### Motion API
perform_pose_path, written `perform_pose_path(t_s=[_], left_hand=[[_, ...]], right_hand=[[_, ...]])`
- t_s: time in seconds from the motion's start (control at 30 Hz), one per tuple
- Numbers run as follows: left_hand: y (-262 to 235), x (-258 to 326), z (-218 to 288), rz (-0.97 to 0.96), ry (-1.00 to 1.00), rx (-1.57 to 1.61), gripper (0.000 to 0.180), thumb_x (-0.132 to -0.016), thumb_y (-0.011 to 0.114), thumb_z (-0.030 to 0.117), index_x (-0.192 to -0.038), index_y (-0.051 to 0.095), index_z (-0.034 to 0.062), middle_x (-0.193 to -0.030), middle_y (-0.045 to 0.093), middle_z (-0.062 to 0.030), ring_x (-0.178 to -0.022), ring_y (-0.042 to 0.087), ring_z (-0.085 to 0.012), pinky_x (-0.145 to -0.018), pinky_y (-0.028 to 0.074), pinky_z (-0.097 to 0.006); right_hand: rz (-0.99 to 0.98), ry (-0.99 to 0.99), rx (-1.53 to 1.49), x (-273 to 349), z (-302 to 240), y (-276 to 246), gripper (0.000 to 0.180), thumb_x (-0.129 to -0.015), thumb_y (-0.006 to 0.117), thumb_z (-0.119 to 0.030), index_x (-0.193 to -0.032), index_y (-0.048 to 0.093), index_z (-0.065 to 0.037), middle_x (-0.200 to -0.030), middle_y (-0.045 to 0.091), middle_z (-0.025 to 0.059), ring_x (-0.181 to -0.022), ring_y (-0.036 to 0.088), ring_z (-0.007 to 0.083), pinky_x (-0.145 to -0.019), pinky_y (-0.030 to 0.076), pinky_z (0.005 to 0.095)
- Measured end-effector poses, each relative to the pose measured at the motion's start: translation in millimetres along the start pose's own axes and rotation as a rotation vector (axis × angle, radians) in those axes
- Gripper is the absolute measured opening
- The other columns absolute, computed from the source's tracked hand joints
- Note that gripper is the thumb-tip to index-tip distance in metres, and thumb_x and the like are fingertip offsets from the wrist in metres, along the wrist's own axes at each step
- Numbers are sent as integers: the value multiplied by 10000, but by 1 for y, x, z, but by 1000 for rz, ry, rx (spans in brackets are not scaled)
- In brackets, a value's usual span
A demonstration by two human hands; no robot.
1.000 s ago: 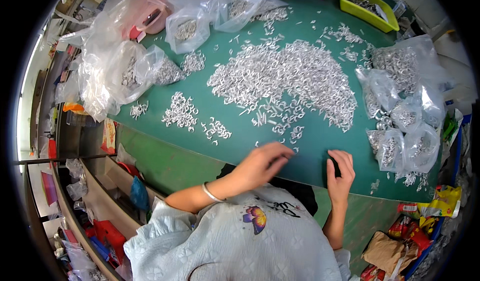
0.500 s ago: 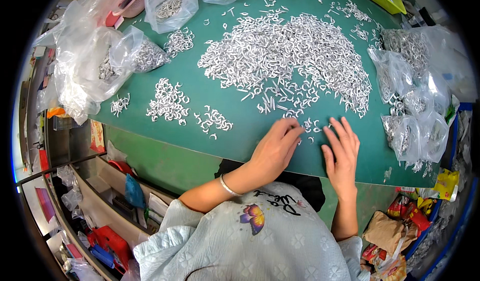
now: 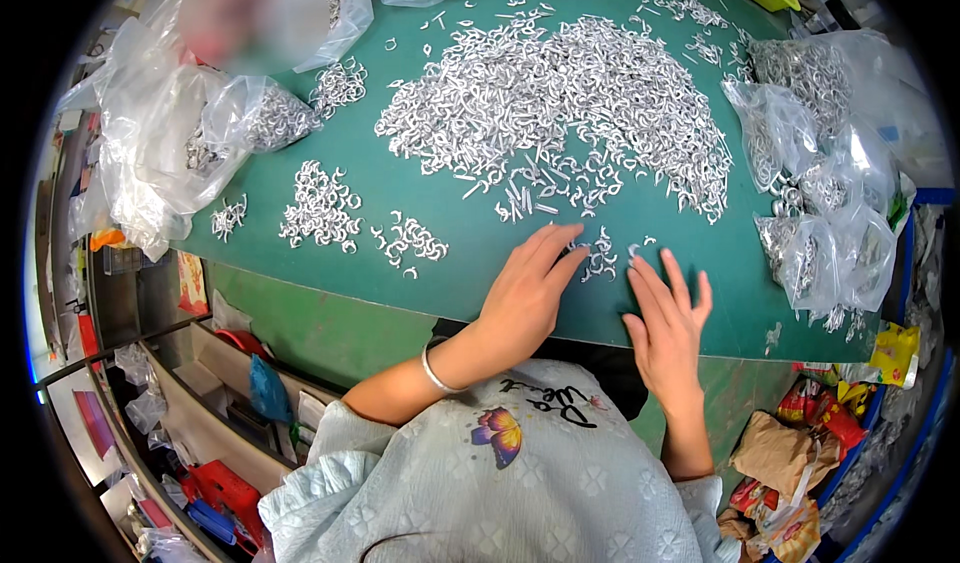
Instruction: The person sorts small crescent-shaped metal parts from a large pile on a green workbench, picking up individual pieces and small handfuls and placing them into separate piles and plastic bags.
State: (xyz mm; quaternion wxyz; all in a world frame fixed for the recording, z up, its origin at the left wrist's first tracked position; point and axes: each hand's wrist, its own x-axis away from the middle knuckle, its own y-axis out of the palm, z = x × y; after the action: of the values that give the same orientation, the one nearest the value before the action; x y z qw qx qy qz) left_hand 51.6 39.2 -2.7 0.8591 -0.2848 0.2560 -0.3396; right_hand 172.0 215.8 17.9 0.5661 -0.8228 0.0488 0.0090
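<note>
The left grip (image 3: 525,298) is resting half curled, fingertips beside a few pieces (image 3: 600,260); whether it is pinching any, I cannot tell. The right grip (image 3: 668,338) is spreading open, holding nothing visible, its fingertips just beside 1 piece. The few pieces are lying between the 2 grips; the pile (image 3: 560,103) is sitting beyond both on the tabletop (image 3: 745,308).

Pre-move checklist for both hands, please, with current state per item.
1. Left hand beside small cluster of metal pieces: ok.
2. Left hand free of pieces: cannot tell, its grip is hidden.
3. Right hand open: ok, fingers spread.
4. All pieces near the right hand gathered: not ok, stray pieces lie by it.
5. Three small piles at left apart from large pile: ok.
</note>
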Motion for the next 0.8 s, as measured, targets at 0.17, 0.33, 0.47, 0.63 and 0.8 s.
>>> perform_pose_path(t_s=[0.17, 0.33, 0.47, 0.63, 0.8], left_hand=[[0, 6, 5, -51, -19, 258, 436, -798, 560, -132, -1216, 577, -7, -1329, 508, -177, -1215, 496, -381, -996, 442, -421], [-1, 2, 6, 67, -43, 135, 399, -832, 575, -114, -1214, 586, -1, -1322, 518, -175, -1197, 518, -364, -976, 459, -396], [-6, 17, 17, 9, -71, 442, 283, -900, 562, -56, -1170, 627, 3, -1141, 641, -148, -1053, 628, -275, -896, 509, -346], [-14, 58, 7, -804, -611, 1021, 262, -1016, 494, 116, -1192, 630, -23, -901, 709, -70, -854, 664, -119, -777, 546, -280], [25, 71, -13, -549, -990, 1712, 376, -1033, 430, 157, -1319, 463, -84, -1312, 531, -263, -1230, 545, -315, -1080, 424, -411]], right_hand=[[91, 88, 46, 23, 8, 3, 419, -857, 648, -146, -1249, 582, -13, -1376, 530, 66, -1337, 436, 304, -1093, 192, 594], [35, 46, 11, 32, 9, 4, 491, -827, 680, -201, -1263, 568, -5, -1390, 515, 74, -1350, 404, 331, -1088, 187, 604], [-73, -21, 1, 41, -1, 4, 562, -798, 699, -278, -1285, 562, -32, -1424, 489, 63, -1376, 363, 334, -1085, 173, 618], [-44, -70, -180, 34, -3, 7, 622, -763, 719, -308, -1300, 552, -42, -1442, 481, 53, -1399, 339, 324, -1083, 172, 622], [-182, -103, -51, 31, -16, 10, 748, -734, 737, -304, -1395, 471, -78, -1510, 390, 38, -1413, 315, 311, -1077, 208, 664]])
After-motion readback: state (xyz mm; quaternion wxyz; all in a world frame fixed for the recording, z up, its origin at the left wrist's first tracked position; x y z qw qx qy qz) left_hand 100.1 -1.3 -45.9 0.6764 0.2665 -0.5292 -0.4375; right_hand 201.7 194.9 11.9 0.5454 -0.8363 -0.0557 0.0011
